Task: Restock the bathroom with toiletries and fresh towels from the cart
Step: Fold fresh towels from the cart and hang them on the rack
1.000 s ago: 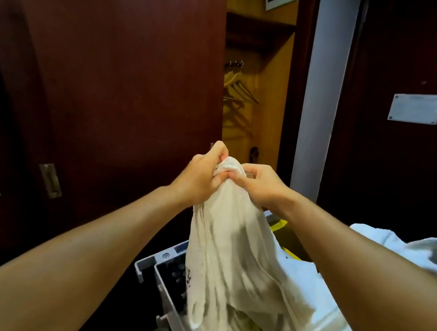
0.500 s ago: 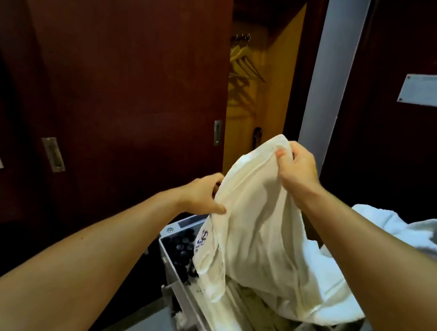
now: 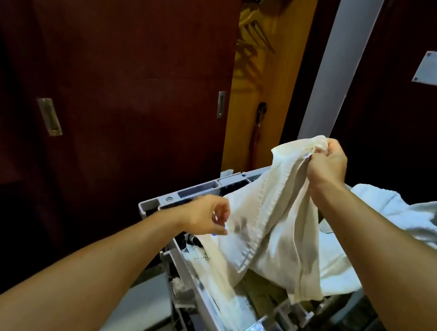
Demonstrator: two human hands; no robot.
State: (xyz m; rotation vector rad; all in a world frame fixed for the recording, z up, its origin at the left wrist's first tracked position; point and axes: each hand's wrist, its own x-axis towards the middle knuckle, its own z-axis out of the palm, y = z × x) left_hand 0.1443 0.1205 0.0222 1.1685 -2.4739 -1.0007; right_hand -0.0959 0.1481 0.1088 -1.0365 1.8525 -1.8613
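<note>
- Above the grey cart, a cream-white towel hangs in loose folds, its lower edge trailing down into the cart's open top.
- The right hand grips the towel's bunched top corner, fingers curled tightly around the cloth and lifted above the cart.
- The left hand is at the towel's left edge, fingers loosely curled; whether it pinches the cloth cannot be told.
- A second white towel lies crumpled at the cart's far right side.
- Behind, a dark red-brown wooden door stands beside an open closet with hangers.
</note>
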